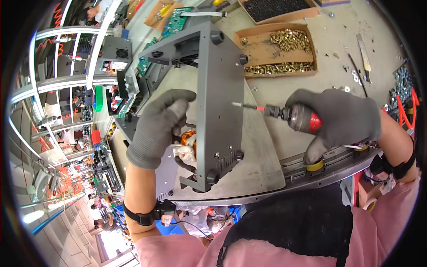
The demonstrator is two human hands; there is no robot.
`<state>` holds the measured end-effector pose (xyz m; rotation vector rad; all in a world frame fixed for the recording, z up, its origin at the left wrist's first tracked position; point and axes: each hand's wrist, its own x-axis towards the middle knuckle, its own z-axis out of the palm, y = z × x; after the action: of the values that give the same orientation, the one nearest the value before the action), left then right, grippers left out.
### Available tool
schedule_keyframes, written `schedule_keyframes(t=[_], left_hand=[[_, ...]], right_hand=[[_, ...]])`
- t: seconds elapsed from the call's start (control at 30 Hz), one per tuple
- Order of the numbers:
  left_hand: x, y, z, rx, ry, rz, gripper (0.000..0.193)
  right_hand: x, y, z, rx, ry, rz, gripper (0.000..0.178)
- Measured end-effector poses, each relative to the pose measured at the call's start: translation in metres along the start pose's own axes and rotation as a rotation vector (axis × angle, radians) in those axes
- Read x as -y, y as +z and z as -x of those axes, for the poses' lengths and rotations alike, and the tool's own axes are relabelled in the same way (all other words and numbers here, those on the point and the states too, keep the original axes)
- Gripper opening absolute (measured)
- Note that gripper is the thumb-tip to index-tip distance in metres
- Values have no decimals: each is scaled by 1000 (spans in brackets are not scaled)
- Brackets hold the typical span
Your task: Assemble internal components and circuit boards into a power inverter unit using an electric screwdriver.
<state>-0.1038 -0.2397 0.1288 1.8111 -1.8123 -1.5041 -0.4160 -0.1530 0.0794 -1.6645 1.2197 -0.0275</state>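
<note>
A grey metal casing point(222, 80) stands on its side on the bench, its panel with black round feet turned to the right. Inside its left side show a copper-wound coil point(189, 138) and white wrapping. My left hand point(162, 122), in a grey glove, is closed beside the casing's open left side; whatever it holds is hidden. My right hand point(338, 118), gloved too, grips a black and red power screwdriver point(302, 119) pointed left. At the bit's tip a silver screw point(236, 104) lies level in front of the panel; whether it touches is unclear.
Behind the casing sits a cardboard tray point(280, 49) of brass-coloured fasteners, with a box of black screws point(275, 9) beyond. A knife point(364, 58) and loose washers point(355, 75) lie at the right. Green circuit boards point(175, 22) are at the far left. A metal rail point(329, 162) runs along the near edge.
</note>
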Motion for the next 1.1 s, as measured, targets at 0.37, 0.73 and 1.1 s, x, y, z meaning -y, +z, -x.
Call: schedule_keyframes(t=[0.37,0.73,1.1], left_hand=[[22,12,-35,3,456,-839,34],[43,3,-46,97,372,-1164,35],[54,0,-51,144,446,-1098,34]], right_hand=[[-27,26,-27,88,-39,93,70],[-32,31,-30,73,-85,136,69],[-26,31,-31,108,-61,134,72]])
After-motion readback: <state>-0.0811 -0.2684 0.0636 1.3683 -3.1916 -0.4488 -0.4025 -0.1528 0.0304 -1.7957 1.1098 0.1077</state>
